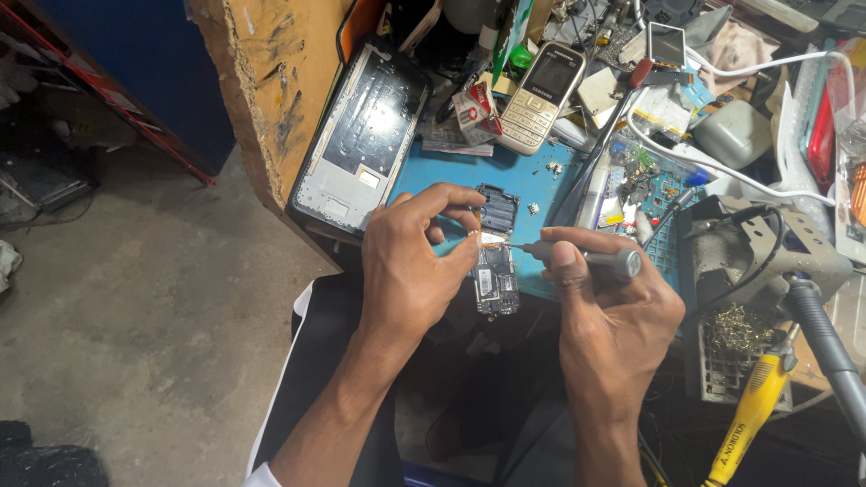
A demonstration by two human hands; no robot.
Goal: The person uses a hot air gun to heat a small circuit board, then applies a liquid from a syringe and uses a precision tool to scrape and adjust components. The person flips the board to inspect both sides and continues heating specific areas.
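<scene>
Right hand point(613, 311) grips screwdriver point(595, 259), tip on circuit board point(496, 280) — left hand point(415, 261) pinches board at desk point(532, 180) near edge, clutter crowding behind.

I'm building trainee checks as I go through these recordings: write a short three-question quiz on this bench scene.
1. True or false: the right hand holds a grey screwdriver.
2. What does the left hand steady? A) circuit board B) yellow soldering iron C) keypad phone
3. Fill in: the work lies on a ____ mat.

Key: 1 true; 2 A; 3 blue.
</scene>
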